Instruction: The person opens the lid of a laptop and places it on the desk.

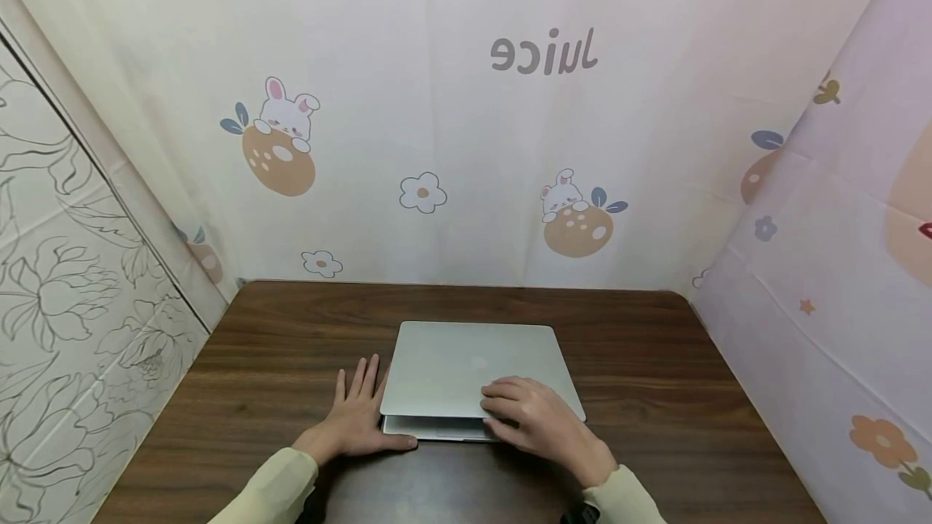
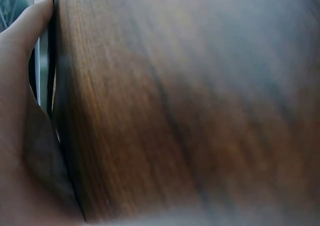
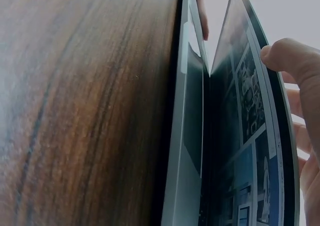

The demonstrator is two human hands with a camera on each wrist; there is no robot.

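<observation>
A silver laptop (image 1: 451, 358) stands on the brown wooden table, its lid tilted slightly up from the base (image 1: 429, 427). My right hand (image 1: 537, 420) holds the lid's front edge, with the thumb at the rim and the fingers over the outer face. Pictures show on the lit screen (image 3: 250, 100) in the right wrist view. At the base's left front corner rests my left hand (image 1: 355, 425), fingers spread straight and thumb lying along the front edge. The left wrist view catches that thumb (image 2: 30, 23) against the laptop's edge. Most of the keyboard is hidden under the lid.
The wooden table (image 1: 291, 330) reaches back to a white curtain (image 1: 466, 120) with rabbit and fruit prints. Another printed curtain (image 1: 815, 281) hangs along the right side. A flower-patterned panel (image 1: 73, 289) stands at the left.
</observation>
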